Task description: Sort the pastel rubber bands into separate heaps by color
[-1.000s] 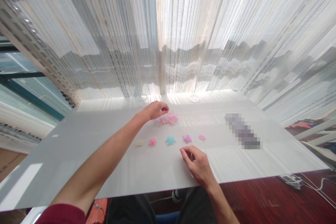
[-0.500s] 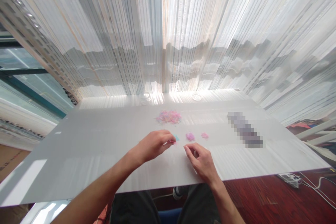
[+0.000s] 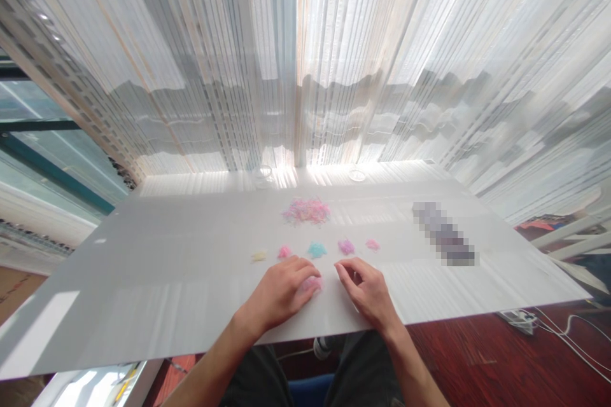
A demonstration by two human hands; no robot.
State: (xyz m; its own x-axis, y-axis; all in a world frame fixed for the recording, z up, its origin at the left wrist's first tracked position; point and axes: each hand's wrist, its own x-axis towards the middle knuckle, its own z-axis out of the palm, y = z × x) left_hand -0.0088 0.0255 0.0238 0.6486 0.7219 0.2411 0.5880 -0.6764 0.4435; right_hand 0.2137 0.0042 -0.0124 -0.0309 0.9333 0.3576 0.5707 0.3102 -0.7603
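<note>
My left hand (image 3: pixel 285 286) lies low on the white table, fingers curled over a small pinkish pile (image 3: pixel 312 284) of thin bits that look like tiny rubber bands. Part of that pile is covered by the hand. My right hand (image 3: pixel 363 286) rests to its right, thumb and forefinger pinched together; anything between them is too small to see. Beyond the hands, a row of small heaps runs left to right: yellow (image 3: pixel 259 256), hot pink (image 3: pixel 284 252), teal (image 3: pixel 316 250), purple (image 3: pixel 346 247) and light pink (image 3: pixel 372 245). Behind them spreads a larger mixed-colour pile (image 3: pixel 306 210).
A blurred-out dark, oblong object (image 3: pixel 443 234) lies on the right of the white table (image 3: pixel 167 254). Two clear round items, one a ring (image 3: pixel 356 175), sit at the back edge by the striped curtain (image 3: pixel 296 76). Cables (image 3: pixel 556 324) trail on the red floor at right.
My left hand has drawn back toward the front edge from the teal heap onto the near pinkish pile, uncovering the teal, hot pink and yellow heaps. My right hand has stayed nearly still.
</note>
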